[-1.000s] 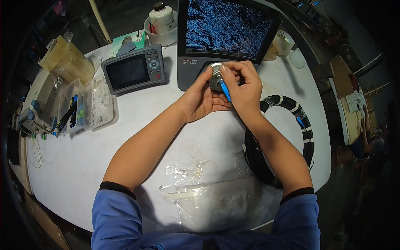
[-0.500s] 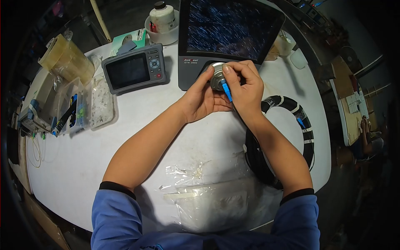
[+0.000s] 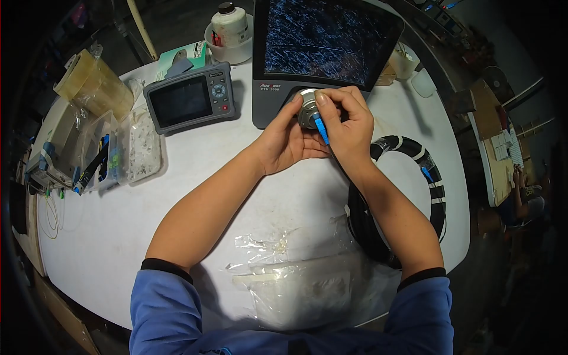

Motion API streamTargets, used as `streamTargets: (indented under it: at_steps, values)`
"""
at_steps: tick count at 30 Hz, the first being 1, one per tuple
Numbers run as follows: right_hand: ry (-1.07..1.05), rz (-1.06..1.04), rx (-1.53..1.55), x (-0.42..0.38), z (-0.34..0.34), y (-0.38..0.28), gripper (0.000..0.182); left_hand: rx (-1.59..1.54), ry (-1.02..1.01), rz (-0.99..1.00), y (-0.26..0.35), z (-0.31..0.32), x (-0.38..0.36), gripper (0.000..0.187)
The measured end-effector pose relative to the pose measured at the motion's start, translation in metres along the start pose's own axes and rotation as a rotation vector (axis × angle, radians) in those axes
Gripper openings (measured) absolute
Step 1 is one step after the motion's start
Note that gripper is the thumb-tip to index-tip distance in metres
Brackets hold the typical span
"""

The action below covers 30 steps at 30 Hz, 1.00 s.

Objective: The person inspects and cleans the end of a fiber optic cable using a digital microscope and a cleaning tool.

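A round metal fitting [image 3: 308, 104] sits at the front of the inspection microscope [image 3: 267, 107], below its screen [image 3: 322, 44], which displays a bluish scratch-like pattern on black. Plugged into the fitting is a blue fibre connector [image 3: 320, 127], slanting downward. My left hand [image 3: 283, 135] grips the fitting from the left, thumb on its rim and the other fingers curled beneath. From the right, my right hand [image 3: 353, 125] presses its thumb on the fitting, with the index finger bent over; its other fingers are partly hidden. A coiled black cable [image 3: 436, 195] lies under my right forearm.
On the left stand a grey handheld tester [image 3: 183, 100], an open plastic box [image 3: 145, 145] and a large tape roll [image 3: 97, 86]. A white bottle [image 3: 231, 26] is at the back. Clear plastic bags [image 3: 302, 290] lie near my body. Another person [image 3: 523, 195] sits far right.
The pattern on the screen has gone from bright blurred streaks to finer, denser, sharper lines. Both hands stay almost in place on the fitting.
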State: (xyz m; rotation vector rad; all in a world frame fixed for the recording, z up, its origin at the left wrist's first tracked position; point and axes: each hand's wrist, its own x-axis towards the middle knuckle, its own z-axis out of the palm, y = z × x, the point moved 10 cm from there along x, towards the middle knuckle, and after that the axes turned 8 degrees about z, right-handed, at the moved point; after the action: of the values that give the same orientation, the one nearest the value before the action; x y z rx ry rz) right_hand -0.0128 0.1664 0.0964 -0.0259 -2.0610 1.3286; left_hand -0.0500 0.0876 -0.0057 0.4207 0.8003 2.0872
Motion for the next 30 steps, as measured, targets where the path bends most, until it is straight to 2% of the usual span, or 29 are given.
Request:
streamTargets:
  at_steps: [6,13,15,17,19,21,22,23,25,26,28,29,30]
  values:
    - [-0.028,0.012,-0.01,0.003,-0.005,0.001,0.015,-0.024,-0.028,-0.023,-0.008,-0.011,0.003,0.078]
    - [-0.079,0.01,-0.062,0.0,-0.036,-0.03,0.013,-0.05,-0.099,-0.044,-0.013,-0.016,0.003,0.082]
    - [-0.146,-0.176,-0.144,-0.025,-0.04,-0.075,0.011,-0.06,-0.1,-0.04,-0.013,-0.016,0.003,0.081]
    - [-0.274,-0.253,-0.174,-0.064,-0.035,-0.104,0.009,-0.039,-0.1,-0.038,-0.013,-0.017,0.003,0.082]
    - [-0.382,-0.187,-0.192,-0.099,-0.011,-0.115,0.018,-0.063,-0.07,-0.052,-0.012,-0.008,0.0,0.079]
    - [-0.513,0.229,0.086,-0.129,0.018,-0.07,0.041,-0.069,-0.082,-0.045,-0.01,-0.01,0.001,0.078]
    - [-0.505,0.39,0.183,-0.137,0.028,-0.049,0.06,-0.084,-0.11,-0.05,-0.011,-0.011,0.001,0.076]
    - [-0.503,0.389,0.184,-0.14,0.039,-0.04,0.06,-0.083,-0.111,-0.052,-0.012,-0.013,0.001,0.076]
    - [-0.24,0.62,0.497,-0.135,0.039,-0.004,0.069,-0.082,-0.092,-0.017,-0.009,-0.014,0.001,0.073]
    - [-0.24,0.621,0.493,-0.13,0.044,0.0,0.069,-0.085,-0.094,-0.017,-0.009,-0.013,0.0,0.073]
    - [-0.046,0.467,0.525,-0.109,0.029,0.0,0.07,-0.06,-0.046,0.003,-0.006,-0.012,-0.002,0.069]
    - [-0.046,0.468,0.515,-0.103,0.033,0.006,0.07,-0.069,-0.051,0.004,-0.005,-0.008,-0.003,0.069]
    - [-0.022,0.381,0.516,-0.095,0.032,0.005,0.066,-0.073,-0.022,0.014,-0.003,-0.006,-0.005,0.068]
